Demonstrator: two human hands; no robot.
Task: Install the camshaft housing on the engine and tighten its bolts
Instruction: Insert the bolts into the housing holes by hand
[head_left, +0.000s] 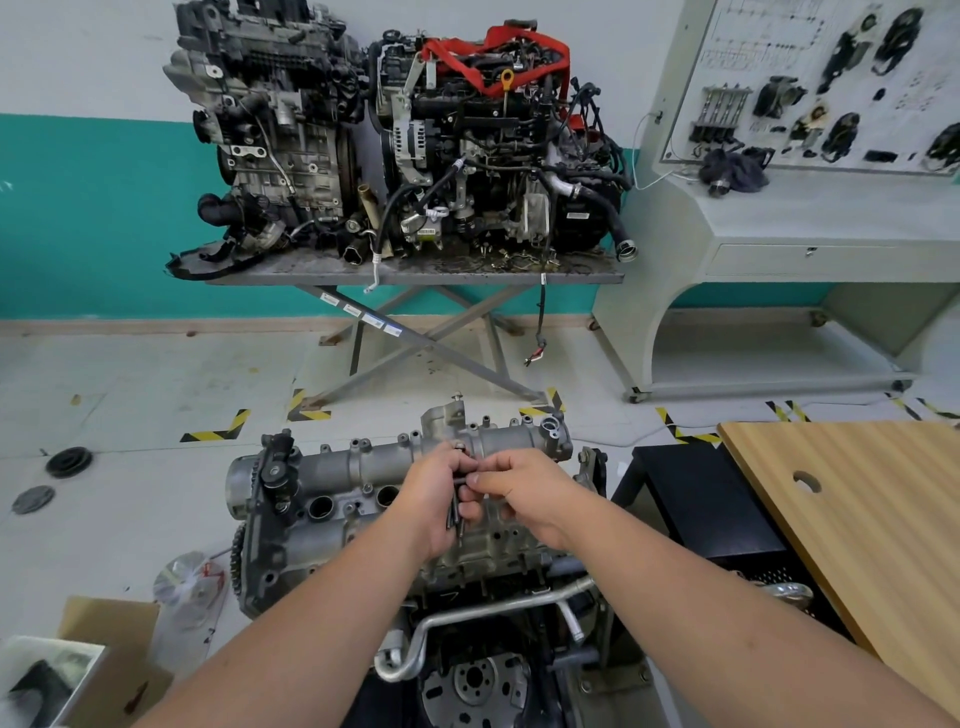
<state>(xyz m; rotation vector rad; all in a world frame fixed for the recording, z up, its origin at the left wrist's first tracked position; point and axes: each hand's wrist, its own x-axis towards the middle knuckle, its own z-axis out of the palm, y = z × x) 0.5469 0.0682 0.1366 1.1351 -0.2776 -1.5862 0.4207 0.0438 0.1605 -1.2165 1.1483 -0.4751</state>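
Observation:
The grey camshaft housing (363, 462) lies on top of the engine (332, 540) in front of me, with several open bolt holes along its edges. Both hands meet above its middle. My left hand (434, 499) grips a bundle of dark bolts (455, 512) that hang down from its fist. My right hand (524, 488) pinches the head of one bolt at the top of that bundle with thumb and fingertips. One bolt head (459, 445) stands on the housing just beyond my left fingers.
A wooden table (852, 519) stands close on the right, next to a black stand (696, 493). A cardboard box (104, 654) and plastic bag (189, 582) lie lower left. Two engines sit on a scissor table (415, 273) ahead; a training console (800, 208) is at right.

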